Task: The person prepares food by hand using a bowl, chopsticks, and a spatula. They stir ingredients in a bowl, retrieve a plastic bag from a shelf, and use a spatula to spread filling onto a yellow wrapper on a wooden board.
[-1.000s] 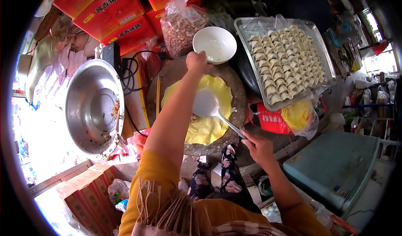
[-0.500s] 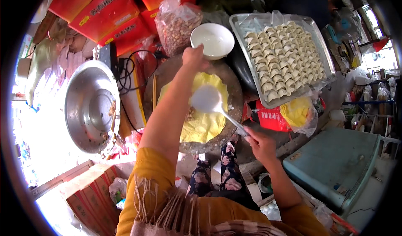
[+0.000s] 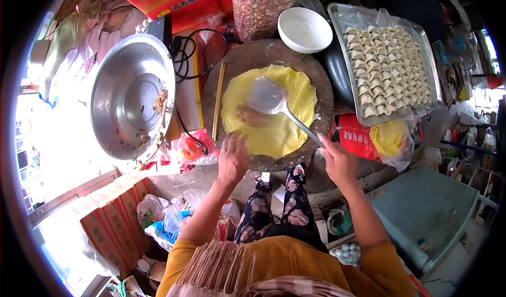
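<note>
A thin yellow egg sheet (image 3: 282,141) lies spread on a round wooden board (image 3: 211,78) in front of me. My right hand (image 3: 339,161) is closed round the handle of a wide metal spatula (image 3: 266,95), whose blade hovers on or just over the sheet; I cannot tell whether they touch. Beside the blade is a small blurred patch of brownish filling (image 3: 250,115). At the board's lower left edge my left hand (image 3: 233,159) holds nothing, its fingers stretched and slightly blurred. A pair of chopsticks (image 3: 218,102) rests on the board's left side.
A white bowl (image 3: 305,30) stands at the board's far right edge. Farther right is a metal tray (image 3: 363,118) with rows of folded dumplings (image 3: 387,70). A steel basin (image 3: 118,102) with filling scraps stands left, near a black cable (image 3: 184,59). A bag of peanuts (image 3: 261,9) stands behind.
My left hand has drawn back from the white bowl to the board's near left edge. The spatula stays in my right hand over the sheet. The whole view has shifted.
</note>
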`<state>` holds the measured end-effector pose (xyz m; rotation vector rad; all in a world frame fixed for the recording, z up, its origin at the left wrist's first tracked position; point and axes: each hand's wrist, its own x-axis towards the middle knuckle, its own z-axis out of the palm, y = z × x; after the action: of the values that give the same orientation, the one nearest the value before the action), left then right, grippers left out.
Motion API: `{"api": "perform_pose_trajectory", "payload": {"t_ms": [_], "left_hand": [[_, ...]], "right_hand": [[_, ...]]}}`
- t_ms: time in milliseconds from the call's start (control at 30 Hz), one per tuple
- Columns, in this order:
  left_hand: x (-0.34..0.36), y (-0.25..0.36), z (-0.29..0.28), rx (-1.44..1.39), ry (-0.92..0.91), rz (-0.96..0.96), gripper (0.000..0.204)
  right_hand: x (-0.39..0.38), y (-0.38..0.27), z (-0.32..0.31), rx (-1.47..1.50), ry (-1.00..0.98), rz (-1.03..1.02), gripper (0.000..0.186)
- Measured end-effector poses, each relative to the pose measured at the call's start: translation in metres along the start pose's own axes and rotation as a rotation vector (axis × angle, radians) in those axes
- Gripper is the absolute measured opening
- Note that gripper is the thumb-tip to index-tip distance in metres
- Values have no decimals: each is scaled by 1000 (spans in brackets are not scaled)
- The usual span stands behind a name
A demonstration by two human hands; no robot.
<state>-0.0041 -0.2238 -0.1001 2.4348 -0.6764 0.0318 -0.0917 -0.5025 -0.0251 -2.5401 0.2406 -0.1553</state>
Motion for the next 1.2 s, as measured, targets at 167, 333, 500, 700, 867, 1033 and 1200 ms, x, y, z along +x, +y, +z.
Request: {"api": "perform_pose_trajectory", "payload": {"t_ms": [167, 333, 500, 700, 867, 1033, 1200], "left_hand": [[-1, -6, 6, 136, -113, 30, 36], [1, -9, 0, 125, -131, 21, 36], [0, -9, -1, 106, -150, 3, 37], [18, -24, -5, -46, -132, -75, 32], [88, -45, 1, -75, 85, 89, 35], [113, -61, 21, 66, 15, 96, 38], [130, -50, 2, 144, -200, -5, 39]], "right_hand": [[27, 19, 33, -171, -109, -131, 42], [54, 23, 47, -199, -54, -75, 40], [57, 40, 40, 21, -76, 84, 36], [44, 14, 18, -275, -17, 191, 40], [34, -18, 27, -43, 79, 74, 37], [34, -1, 24, -120, -73, 196, 35], [15, 2, -8, -173, 16, 280, 38]]}}
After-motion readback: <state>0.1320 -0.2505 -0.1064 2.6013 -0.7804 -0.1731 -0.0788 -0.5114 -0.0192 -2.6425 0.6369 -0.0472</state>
